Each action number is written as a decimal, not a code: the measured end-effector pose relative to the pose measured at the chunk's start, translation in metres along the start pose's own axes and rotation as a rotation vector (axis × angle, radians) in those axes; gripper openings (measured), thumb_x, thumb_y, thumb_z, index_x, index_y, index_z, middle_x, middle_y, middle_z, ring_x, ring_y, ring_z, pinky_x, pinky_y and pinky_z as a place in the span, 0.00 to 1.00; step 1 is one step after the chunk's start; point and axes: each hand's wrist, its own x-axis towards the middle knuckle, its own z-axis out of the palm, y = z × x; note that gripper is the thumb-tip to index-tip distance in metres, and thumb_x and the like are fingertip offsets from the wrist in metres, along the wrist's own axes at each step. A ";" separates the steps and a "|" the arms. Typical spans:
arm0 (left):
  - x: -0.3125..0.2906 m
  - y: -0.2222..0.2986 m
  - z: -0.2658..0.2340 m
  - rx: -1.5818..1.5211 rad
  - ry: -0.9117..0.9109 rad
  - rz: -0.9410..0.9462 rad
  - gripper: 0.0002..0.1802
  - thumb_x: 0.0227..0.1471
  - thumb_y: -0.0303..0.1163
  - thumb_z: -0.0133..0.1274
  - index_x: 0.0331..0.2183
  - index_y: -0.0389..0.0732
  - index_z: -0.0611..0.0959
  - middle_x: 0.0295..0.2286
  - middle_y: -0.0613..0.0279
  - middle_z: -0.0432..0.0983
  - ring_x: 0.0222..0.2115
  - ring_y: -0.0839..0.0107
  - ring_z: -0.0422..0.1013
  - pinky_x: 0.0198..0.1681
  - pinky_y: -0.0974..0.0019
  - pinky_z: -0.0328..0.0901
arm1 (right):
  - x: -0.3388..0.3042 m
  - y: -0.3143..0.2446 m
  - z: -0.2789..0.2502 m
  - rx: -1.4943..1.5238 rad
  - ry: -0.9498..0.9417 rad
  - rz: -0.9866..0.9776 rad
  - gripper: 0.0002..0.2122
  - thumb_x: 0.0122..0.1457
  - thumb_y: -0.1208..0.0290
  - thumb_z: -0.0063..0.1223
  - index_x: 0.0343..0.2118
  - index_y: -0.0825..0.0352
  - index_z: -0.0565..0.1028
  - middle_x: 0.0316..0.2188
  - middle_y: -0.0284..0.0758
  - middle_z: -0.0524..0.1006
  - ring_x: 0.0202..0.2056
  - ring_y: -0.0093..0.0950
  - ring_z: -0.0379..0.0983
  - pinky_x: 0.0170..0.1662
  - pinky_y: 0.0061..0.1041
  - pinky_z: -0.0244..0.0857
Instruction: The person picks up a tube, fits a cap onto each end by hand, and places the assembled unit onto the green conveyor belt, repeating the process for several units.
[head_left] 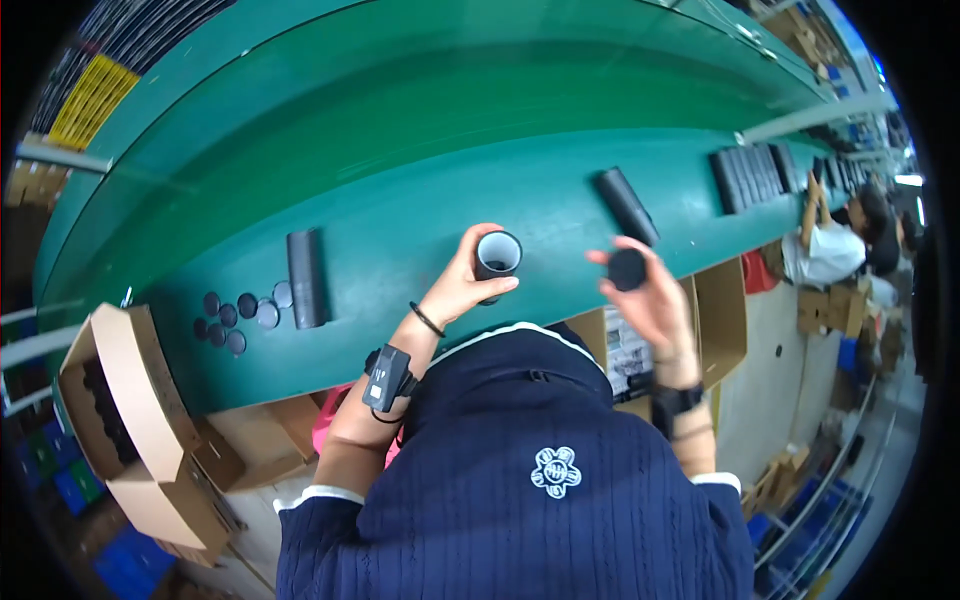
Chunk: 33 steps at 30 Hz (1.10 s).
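Observation:
My left hand [458, 290] is closed around a black tube [498, 254] held upright over the green table. Its open mouth faces up and shows a pale inside; something dark sits deep within, too small to make out. To the right, my right hand [662, 308] holds a round black cap [627, 269], apart from the tube. Beyond that hand a closed-looking black tube [628, 206] lies slantwise on the table. Another black tube [306, 278] lies at the left, beside several loose round caps [247, 305].
The green table [420, 210] has a raised green back wall. A row of black tubes [747, 178] lies at the far right, near a co-worker [835, 245]. An open cardboard box [140, 390] with dark pieces stands off the left end. More cartons [722, 315] sit below the front edge.

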 end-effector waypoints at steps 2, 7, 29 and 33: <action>0.008 -0.012 0.008 0.076 0.007 -0.018 0.39 0.42 0.21 0.65 0.53 0.46 0.64 0.44 0.66 0.66 0.45 0.75 0.66 0.45 0.69 0.67 | 0.024 0.019 -0.008 0.349 -0.134 0.143 0.24 0.65 0.60 0.42 0.59 0.70 0.60 0.54 0.57 0.64 0.39 0.34 0.69 0.36 0.20 0.67; 0.021 -0.009 0.021 0.168 -0.003 -0.047 0.37 0.42 0.21 0.66 0.52 0.45 0.65 0.41 0.67 0.67 0.41 0.78 0.67 0.35 0.74 0.68 | 0.045 0.021 -0.028 0.479 -0.275 0.132 0.25 0.66 0.63 0.41 0.61 0.72 0.55 0.55 0.57 0.63 0.44 0.42 0.70 0.44 0.27 0.71; 0.041 -0.030 0.069 0.728 0.038 0.186 0.43 0.44 0.37 0.65 0.57 0.38 0.62 0.50 0.49 0.62 0.53 0.54 0.61 0.56 0.58 0.59 | 0.064 -0.003 -0.026 -1.239 -0.336 -0.302 0.25 0.41 0.81 0.64 0.47 0.67 0.74 0.46 0.39 0.72 0.49 0.36 0.69 0.55 0.30 0.62; 0.039 -0.031 0.078 0.762 0.084 0.262 0.42 0.47 0.48 0.61 0.56 0.37 0.63 0.50 0.48 0.62 0.52 0.50 0.60 0.56 0.52 0.55 | 0.061 0.005 -0.043 -1.142 -0.247 -0.282 0.26 0.40 0.81 0.65 0.47 0.67 0.75 0.46 0.40 0.73 0.49 0.37 0.70 0.53 0.29 0.64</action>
